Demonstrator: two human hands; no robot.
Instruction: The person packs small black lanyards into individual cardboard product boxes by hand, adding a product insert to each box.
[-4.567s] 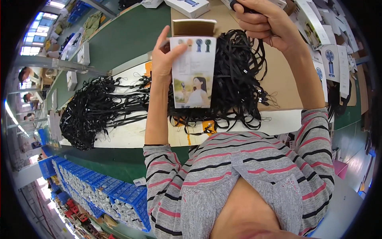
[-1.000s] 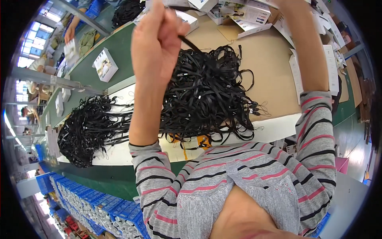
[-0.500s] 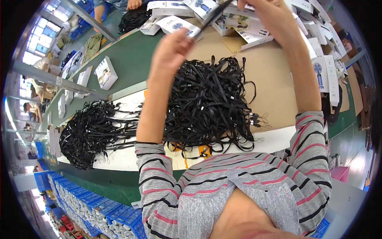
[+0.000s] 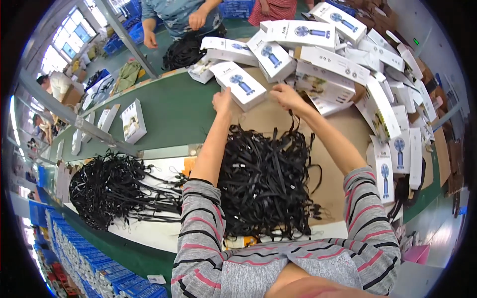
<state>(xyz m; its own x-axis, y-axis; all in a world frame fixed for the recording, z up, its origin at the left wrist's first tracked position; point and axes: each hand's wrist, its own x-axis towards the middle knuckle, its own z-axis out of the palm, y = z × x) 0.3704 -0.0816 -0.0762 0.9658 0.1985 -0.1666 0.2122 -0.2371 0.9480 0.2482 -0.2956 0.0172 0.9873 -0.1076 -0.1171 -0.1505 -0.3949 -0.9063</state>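
A large heap of black lanyards [image 4: 266, 184] with small white tags lies in front of me. Beyond its far left edge is my left hand [image 4: 222, 101], fingers curled, right beside the near corner of a white fan box [image 4: 238, 84]. Over the brown cardboard [image 4: 325, 134], past the heap's far edge, my right hand [image 4: 287, 97] has its fingers pinched together. Whatever either hand holds is hidden or too small to make out. A few black strap ends stick up from the heap below my right wrist.
Many white fan boxes [image 4: 318, 62] are piled at the far right. A second lanyard bundle [image 4: 107, 191] lies at left on a white surface. Several boxes [image 4: 133, 121] stand on the green table [image 4: 171, 111]. Across it, a person's hands [image 4: 198, 20] are near more black lanyards [image 4: 183, 49].
A black strap was stretched between my raised hands; now no strap shows between them. Both hands have come lower, to the boxes' near side. The view has tilted, showing more of the far side.
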